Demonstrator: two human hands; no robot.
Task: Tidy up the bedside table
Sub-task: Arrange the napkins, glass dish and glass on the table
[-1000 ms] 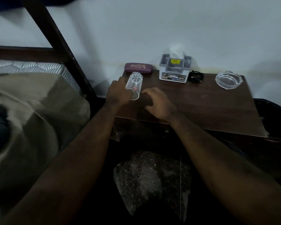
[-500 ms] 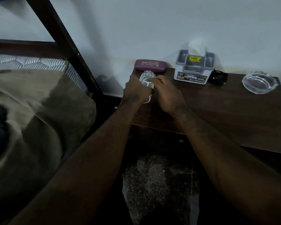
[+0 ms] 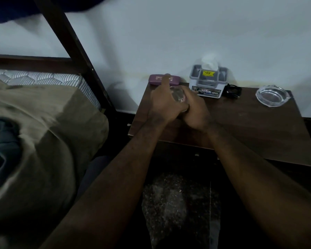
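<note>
Both hands on the glass, left part of the bedside table (image 3: 250, 126).
We see our left hand (image 3: 164, 103) and right hand (image 3: 194, 112) wrapped around the clear glass (image 3: 178, 95), fingers curled tight, held near the purple case (image 3: 158, 80).

Organizer (image 3: 207, 81) between case (image 3: 158, 81) and ashtray (image 3: 271, 96).

We see a plain pale wall (image 3: 187, 29) far, a dark wooden bed frame (image 3: 74, 51) left, and speckled floor (image 3: 176, 203) near, in dim light.
</note>
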